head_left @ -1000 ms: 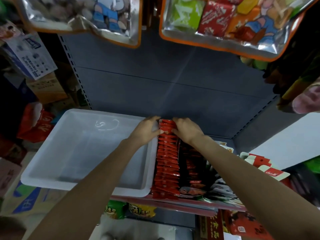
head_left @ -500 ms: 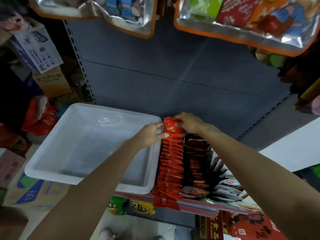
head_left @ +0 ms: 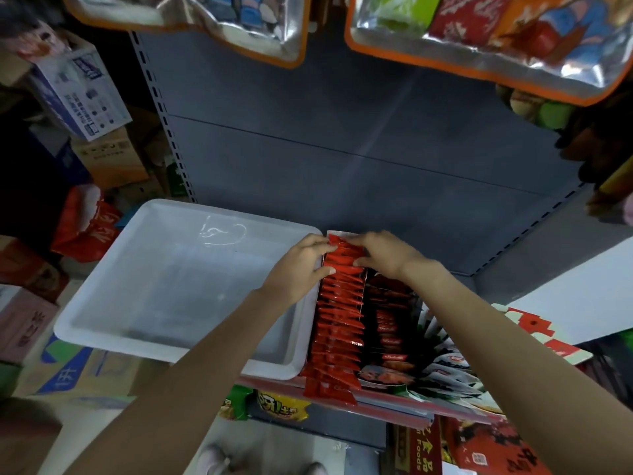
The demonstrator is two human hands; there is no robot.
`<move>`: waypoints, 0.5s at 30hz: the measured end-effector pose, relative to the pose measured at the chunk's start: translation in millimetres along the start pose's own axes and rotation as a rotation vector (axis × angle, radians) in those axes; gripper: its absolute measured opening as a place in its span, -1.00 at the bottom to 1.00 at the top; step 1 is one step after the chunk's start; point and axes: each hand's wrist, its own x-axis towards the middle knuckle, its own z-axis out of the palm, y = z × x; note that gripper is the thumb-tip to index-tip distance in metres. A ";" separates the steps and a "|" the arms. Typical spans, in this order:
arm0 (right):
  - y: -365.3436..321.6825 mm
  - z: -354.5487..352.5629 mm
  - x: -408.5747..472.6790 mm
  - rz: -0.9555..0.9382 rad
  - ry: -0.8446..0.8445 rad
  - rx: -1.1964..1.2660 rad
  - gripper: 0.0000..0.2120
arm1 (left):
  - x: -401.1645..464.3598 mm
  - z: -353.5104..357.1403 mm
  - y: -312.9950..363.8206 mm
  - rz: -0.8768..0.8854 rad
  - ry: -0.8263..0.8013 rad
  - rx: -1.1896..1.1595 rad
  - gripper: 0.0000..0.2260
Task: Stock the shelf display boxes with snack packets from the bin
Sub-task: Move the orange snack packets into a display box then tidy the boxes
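Both hands, left hand (head_left: 301,265) & right hand (head_left: 383,253), pinch the back of a row of glossy red foil snack packets (head_left: 337,323) beside the translucent white plastic bin (head_left: 102,323); best squared w/ even pressure.

Glossy red foil packets (head_left: 337,323) are catching the light in a cardboard display box (head_left: 363,299), while a smooth, translucent white plastic bin (head_left: 102,323) is sitting alongside. Matt grey painted metal is forming the shelf back panel (head_left: 342,132). Shiny silver foil bags (head_left: 479,32) with orange edges are hanging overhead; rough brown cardboard cartons (head_left: 109,159) are stacking up at left.
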 end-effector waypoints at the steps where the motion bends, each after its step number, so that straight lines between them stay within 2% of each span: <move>1: 0.3 3.6 2.8 0.005 0.017 -0.081 -0.58 | 1.0 1.3 -0.1 0.008 0.003 0.044 -0.58; 4: -2.1 3.3 9.3 0.006 0.029 -0.202 -0.63 | 3.0 3.4 0.3 0.017 0.005 0.112 -0.57; 7: -2.8 -2.6 10.6 0.029 0.044 -0.020 -0.59 | 2.7 3.3 2.4 0.021 0.026 0.122 -0.58; 9: -5.6 -3.9 2.2 0.031 0.145 0.124 -0.58 | -0.9 -0.4 3.3 0.043 0.068 0.069 -0.61; 11: -9.7 -1.4 -10.4 -0.001 0.235 0.128 -0.54 | -6.3 -6.2 3.7 0.075 0.084 -0.006 -0.64; 13: -13.2 2.2 -21.8 -0.012 0.163 0.088 -0.39 | -11.3 -10.2 3.7 0.082 0.011 -0.027 -0.58; 15: -15.3 6.0 -25.1 0.015 0.047 0.009 -0.23 | -14.8 -10.9 2.5 0.046 -0.138 0.001 -0.44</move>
